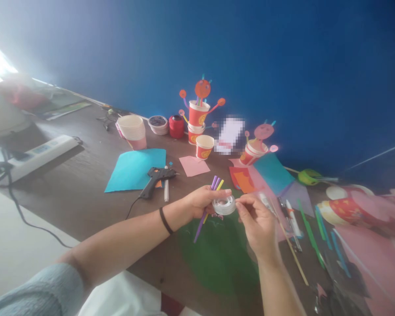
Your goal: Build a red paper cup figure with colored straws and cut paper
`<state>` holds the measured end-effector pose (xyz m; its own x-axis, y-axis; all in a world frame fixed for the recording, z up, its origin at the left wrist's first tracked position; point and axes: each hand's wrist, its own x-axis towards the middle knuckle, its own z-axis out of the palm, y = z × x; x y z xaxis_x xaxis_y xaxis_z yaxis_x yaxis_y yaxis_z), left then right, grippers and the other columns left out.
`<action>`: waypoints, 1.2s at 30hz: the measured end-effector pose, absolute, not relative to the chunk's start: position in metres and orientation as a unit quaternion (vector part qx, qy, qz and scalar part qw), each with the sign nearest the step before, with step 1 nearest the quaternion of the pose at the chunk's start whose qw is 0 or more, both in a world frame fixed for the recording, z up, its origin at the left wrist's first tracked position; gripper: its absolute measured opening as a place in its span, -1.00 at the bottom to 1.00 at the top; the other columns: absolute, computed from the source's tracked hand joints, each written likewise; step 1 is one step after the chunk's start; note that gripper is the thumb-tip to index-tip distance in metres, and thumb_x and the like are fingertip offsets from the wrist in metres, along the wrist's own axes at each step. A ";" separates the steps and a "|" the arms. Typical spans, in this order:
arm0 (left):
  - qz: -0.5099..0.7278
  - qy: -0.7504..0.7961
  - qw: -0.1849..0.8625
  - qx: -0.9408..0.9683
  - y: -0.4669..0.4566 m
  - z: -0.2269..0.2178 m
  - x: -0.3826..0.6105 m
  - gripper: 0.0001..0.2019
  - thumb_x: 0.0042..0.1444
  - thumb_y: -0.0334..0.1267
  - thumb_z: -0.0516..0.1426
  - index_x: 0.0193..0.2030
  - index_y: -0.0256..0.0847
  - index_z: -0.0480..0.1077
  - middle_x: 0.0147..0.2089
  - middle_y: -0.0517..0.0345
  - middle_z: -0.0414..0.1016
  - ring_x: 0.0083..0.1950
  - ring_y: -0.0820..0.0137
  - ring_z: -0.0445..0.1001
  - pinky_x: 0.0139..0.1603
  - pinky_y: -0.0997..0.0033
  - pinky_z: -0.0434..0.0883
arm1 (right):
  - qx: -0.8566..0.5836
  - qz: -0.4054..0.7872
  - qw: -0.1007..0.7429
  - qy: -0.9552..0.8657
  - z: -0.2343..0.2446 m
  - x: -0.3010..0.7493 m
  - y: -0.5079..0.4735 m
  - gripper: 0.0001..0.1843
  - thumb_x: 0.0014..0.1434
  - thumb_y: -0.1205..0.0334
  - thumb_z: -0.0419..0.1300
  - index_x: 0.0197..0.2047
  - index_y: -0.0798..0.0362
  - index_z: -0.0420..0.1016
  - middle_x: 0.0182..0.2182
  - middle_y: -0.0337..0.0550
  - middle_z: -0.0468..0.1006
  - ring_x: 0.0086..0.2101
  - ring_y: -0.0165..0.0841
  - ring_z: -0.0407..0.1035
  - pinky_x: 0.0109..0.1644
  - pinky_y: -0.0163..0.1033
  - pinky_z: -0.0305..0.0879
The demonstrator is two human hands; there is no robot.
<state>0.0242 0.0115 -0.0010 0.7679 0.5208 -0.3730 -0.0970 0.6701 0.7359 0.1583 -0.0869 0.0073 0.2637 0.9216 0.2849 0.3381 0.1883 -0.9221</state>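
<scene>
My left hand is closed around a roll of white tape, held at its thumb. In the same hand are several thin sticks, purple ones and a yellow one, pointing up and down past the fingers. My right hand pinches at the right edge of the tape roll, thumb and forefinger together. A loose tape end between those fingertips is too small to make out. Below both hands lies a round green sheet on the dark table.
A black glue gun rests by a blue sheet. Behind stand stacked paper cups, a single red cup and cup figures. Pens, sticks and pink paper lie right. A power strip is left.
</scene>
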 end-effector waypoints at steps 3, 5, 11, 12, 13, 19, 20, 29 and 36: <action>0.176 0.297 0.860 0.375 0.011 -0.001 0.024 -0.56 -0.28 0.00 0.35 -0.54 -0.35 0.31 -0.65 0.24 0.34 -0.66 0.52 0.33 -0.64 0.50 0.33 | -0.597 0.263 0.518 -0.554 0.007 0.158 -0.088 -0.86 0.20 0.13 0.09 -0.32 0.01 0.32 -0.47 -0.25 0.33 -0.48 -0.39 0.27 -0.47 -0.32 0.17; 0.176 0.301 0.856 0.383 0.011 -0.001 0.024 -0.57 -0.27 0.00 0.34 -0.53 -0.35 0.32 -0.65 0.23 0.35 -0.67 0.52 0.34 -0.68 0.55 0.26 | -0.605 0.242 0.498 -0.573 0.006 0.158 -0.088 -0.84 0.22 0.12 0.05 -0.33 0.01 0.28 -0.48 -0.25 0.31 -0.49 -0.38 0.24 -0.48 -0.31 0.14; 0.201 0.299 0.849 0.387 0.013 0.001 0.024 -0.58 -0.27 -0.02 0.34 -0.54 -0.33 0.31 -0.65 0.27 0.29 -0.69 0.57 0.26 -0.71 0.56 0.17 | -0.615 0.255 0.476 -0.574 0.004 0.154 -0.091 -0.80 0.28 0.11 -0.06 -0.36 -0.01 0.20 -0.54 -0.32 0.18 -0.53 -0.42 0.13 -0.49 -0.33 0.08; 0.203 0.302 0.848 0.386 0.013 0.003 0.024 -0.58 -0.26 -0.02 0.34 -0.54 -0.33 0.30 -0.66 0.28 0.28 -0.70 0.59 0.23 -0.72 0.57 0.14 | -0.613 0.270 0.480 -0.567 0.005 0.153 -0.092 -0.79 0.28 0.11 -0.07 -0.36 -0.02 0.20 -0.56 -0.33 0.16 -0.55 -0.43 0.11 -0.50 -0.33 0.07; 0.202 0.304 0.848 0.385 0.014 0.004 0.024 -0.58 -0.26 -0.02 0.34 -0.54 -0.33 0.29 -0.66 0.29 0.27 -0.71 0.61 0.20 -0.72 0.58 0.11 | -0.609 0.285 0.485 -0.560 0.005 0.152 -0.092 -0.78 0.29 0.10 -0.06 -0.36 -0.01 0.20 -0.57 -0.35 0.14 -0.56 -0.44 0.09 -0.51 -0.34 0.06; 0.185 0.310 0.856 0.370 0.017 0.006 0.022 -0.57 -0.27 -0.02 0.35 -0.56 -0.31 0.26 -0.70 0.37 0.18 -0.74 0.70 0.02 -0.73 0.59 0.00 | -0.593 0.318 0.530 -0.517 0.006 0.153 -0.092 -0.81 0.28 0.08 -0.03 -0.24 -0.01 0.27 -0.62 -0.40 0.13 -0.61 -0.48 0.08 -0.55 -0.36 0.03; 0.181 0.309 0.859 0.366 0.016 0.006 0.022 -0.56 -0.28 -0.02 0.35 -0.56 -0.31 0.26 -0.71 0.38 0.17 -0.74 0.70 0.01 -0.72 0.59 0.00 | -0.591 0.319 0.536 -0.512 0.006 0.154 -0.092 -0.82 0.27 0.08 -0.02 -0.22 0.00 0.28 -0.61 -0.39 0.14 -0.61 -0.47 0.10 -0.55 -0.36 0.05; 0.178 0.311 0.860 0.362 0.015 0.007 0.023 -0.57 -0.27 -0.04 0.35 -0.59 -0.30 0.23 -0.72 0.37 0.16 -0.74 0.72 -0.04 -0.72 0.59 -0.12 | -0.575 0.293 0.546 -0.535 0.007 0.154 -0.089 -0.87 0.17 0.16 0.13 -0.30 0.01 0.26 -0.34 -0.22 0.31 -0.53 -0.50 0.20 -0.55 -0.37 0.12; 0.206 0.331 0.849 0.357 0.015 0.005 0.024 -0.56 -0.27 -0.06 0.35 -0.60 -0.27 0.19 -0.71 0.37 0.14 -0.73 0.71 -0.04 -0.72 0.58 -0.20 | -0.581 0.261 0.571 -0.518 0.001 0.150 -0.089 -0.89 0.17 0.20 0.14 -0.32 0.03 0.28 -0.25 -0.18 0.38 -0.56 -0.53 0.24 -0.52 -0.35 0.21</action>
